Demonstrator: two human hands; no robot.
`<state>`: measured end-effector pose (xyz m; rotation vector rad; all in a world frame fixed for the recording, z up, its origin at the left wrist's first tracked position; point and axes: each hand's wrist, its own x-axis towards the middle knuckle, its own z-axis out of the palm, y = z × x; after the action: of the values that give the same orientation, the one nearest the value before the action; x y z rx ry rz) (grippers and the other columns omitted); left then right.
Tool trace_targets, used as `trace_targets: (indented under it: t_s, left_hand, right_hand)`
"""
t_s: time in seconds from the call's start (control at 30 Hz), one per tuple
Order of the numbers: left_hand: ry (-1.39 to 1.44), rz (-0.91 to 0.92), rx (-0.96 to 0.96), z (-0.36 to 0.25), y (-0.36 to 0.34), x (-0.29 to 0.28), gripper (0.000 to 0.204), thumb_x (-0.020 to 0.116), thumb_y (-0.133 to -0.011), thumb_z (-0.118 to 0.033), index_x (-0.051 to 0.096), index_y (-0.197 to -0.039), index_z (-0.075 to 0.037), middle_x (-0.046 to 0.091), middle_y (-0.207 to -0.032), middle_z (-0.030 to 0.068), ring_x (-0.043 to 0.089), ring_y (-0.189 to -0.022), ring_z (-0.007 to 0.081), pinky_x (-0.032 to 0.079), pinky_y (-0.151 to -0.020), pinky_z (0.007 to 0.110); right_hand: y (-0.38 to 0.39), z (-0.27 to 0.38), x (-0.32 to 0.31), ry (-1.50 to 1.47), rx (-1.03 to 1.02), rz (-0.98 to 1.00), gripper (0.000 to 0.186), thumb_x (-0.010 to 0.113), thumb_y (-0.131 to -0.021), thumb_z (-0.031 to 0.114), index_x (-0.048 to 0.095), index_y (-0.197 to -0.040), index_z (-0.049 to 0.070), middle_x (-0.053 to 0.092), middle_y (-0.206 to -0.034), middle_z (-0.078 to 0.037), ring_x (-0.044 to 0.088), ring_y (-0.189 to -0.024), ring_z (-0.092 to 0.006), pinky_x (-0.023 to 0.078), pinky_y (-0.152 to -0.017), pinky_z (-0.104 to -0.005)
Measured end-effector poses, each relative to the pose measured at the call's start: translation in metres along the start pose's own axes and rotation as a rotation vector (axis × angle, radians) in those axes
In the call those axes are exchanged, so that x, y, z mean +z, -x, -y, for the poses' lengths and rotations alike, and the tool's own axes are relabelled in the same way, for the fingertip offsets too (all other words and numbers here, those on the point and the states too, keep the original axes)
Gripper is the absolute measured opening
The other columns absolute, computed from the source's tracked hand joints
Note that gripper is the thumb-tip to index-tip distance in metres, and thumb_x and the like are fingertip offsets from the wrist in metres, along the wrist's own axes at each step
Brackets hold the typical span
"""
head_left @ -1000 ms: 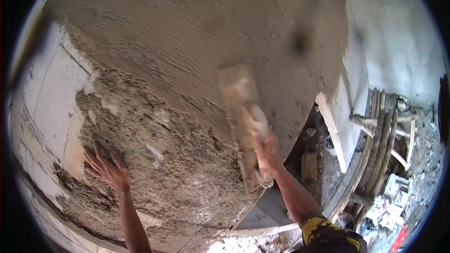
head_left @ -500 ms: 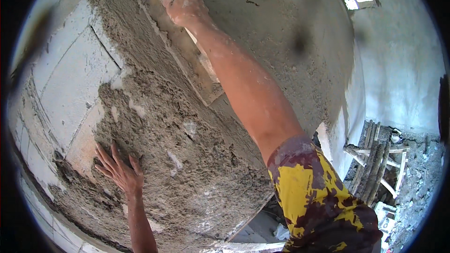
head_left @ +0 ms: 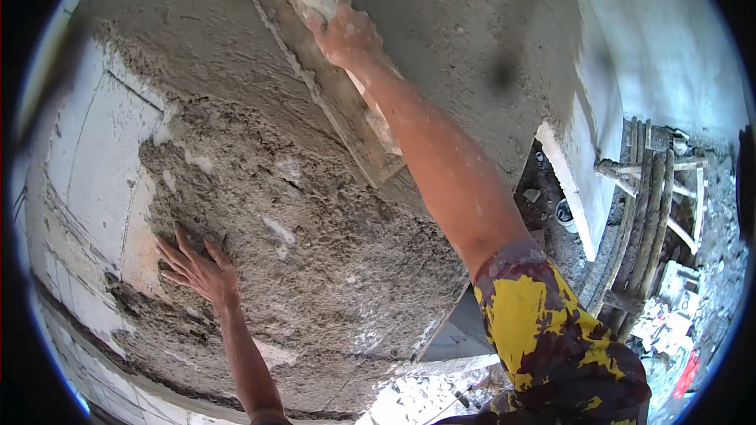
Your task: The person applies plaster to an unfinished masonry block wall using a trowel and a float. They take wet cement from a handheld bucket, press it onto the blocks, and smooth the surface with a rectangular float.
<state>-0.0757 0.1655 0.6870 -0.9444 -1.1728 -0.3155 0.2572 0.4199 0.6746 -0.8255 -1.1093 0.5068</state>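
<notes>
My right hand [head_left: 349,34] is wrapped round the handle of a long plastering float [head_left: 315,83], which lies flat against the wall at the upper middle. Wet grey mortar lines the float's left edge. Around and above it the plaster [head_left: 472,39] looks smooth; below and to the left the mortar [head_left: 260,189] is rough and pitted. My left hand [head_left: 201,269] rests with fingers spread on the rough mortar at lower left, beside bare pale blocks. The float's working face is hidden against the wall.
Pale wall blocks [head_left: 94,149] show at the left. To the right, a wooden trestle with planks [head_left: 650,220] stands over a rubble-strewn floor. A white bucket [head_left: 565,215] sits below the wall's broken white edge [head_left: 568,189]. A red object [head_left: 687,374] lies at lower right.
The view has shifted, bringing more of the floor and the bucket into sight. My right hand and the float appear farther right, with smoother mortar left of the float. My left hand stays on the wall.
</notes>
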Motion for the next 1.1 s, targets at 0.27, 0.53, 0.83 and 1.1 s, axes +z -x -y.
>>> trace_targets:
  t_s: [0.27,0.53,0.83,1.1]
  left_hand:
    - [-0.023,-0.054,0.034,0.005,0.005,0.008,0.055,0.028,-0.094,-0.048,0.031,-0.139,-0.017,0.015,-0.148,0.0119,0.014,-0.137,0.031,0.006,-0.106,0.063]
    - [-0.071,-0.05,0.03,0.013,0.007,0.022,0.057,0.025,-0.093,-0.053,0.03,-0.14,-0.02,0.017,-0.148,0.0138,0.016,-0.137,0.0301,0.009,-0.105,0.063]
    - [-0.075,-0.04,0.034,0.01,0.007,0.021,0.059,0.02,-0.092,-0.058,0.03,-0.139,-0.024,0.019,-0.147,0.0128,0.018,-0.136,0.0299,0.012,-0.105,0.062]
    - [-0.13,-0.045,0.033,0.025,0.006,0.023,0.062,0.023,-0.092,-0.058,0.028,-0.141,-0.02,0.023,-0.146,0.0117,0.02,-0.135,0.0289,0.014,-0.105,0.06]
  right_hand:
    - [0.054,-0.062,-0.027,0.02,0.132,-0.017,0.054,0.048,-0.088,0.043,0.041,-0.119,-0.001,0.058,-0.097,-0.029,0.06,-0.09,-0.0418,0.05,-0.074,-0.052]
    - [0.101,-0.154,-0.035,0.072,0.226,-0.091,0.056,0.051,-0.086,0.043,0.041,-0.116,-0.003,0.06,-0.091,-0.031,0.06,-0.089,-0.0451,0.048,-0.076,-0.0543]
    - [0.185,-0.3,-0.042,0.233,0.221,-0.205,0.054,0.053,-0.085,0.041,0.045,-0.118,-0.002,0.061,-0.088,-0.03,0.06,-0.085,-0.0471,0.05,-0.071,-0.0504]
    - [0.302,-0.418,-0.07,0.261,0.09,-0.357,0.034,0.058,-0.086,0.02,0.051,-0.115,0.004,0.057,-0.1,-0.026,0.059,-0.088,-0.0367,0.049,-0.069,-0.0413]
